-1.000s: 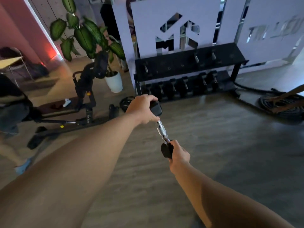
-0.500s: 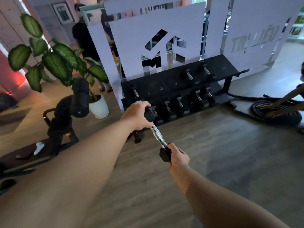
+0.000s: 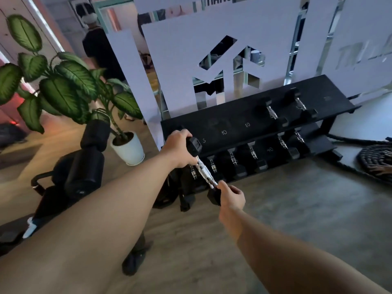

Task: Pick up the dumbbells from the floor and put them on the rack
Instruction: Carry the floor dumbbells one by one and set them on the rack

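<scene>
A dumbbell [image 3: 204, 172] with black hex heads and a chrome handle is held in the air just in front of the black two-tier rack [image 3: 237, 122]. My left hand [image 3: 180, 148] grips its far head, level with the left end of the upper shelf. My right hand [image 3: 230, 197] holds the near head, lower and closer to me. Two dumbbells [image 3: 273, 113] lie on the right part of the upper shelf. Several more [image 3: 253, 154] fill the lower shelf. White numbers mark the upper shelf.
A black exercise bench [image 3: 84, 166] stands at left, its foot near my left forearm. A potted plant [image 3: 127, 148] sits left of the rack. A coiled battle rope [image 3: 375, 164] lies at right. A white logo panel [image 3: 180, 66] backs the rack; a person stands behind it.
I have moved closer to the rack, which now looks larger. The dumbbell, still held by both hands, has come up to the left end of the upper shelf.
</scene>
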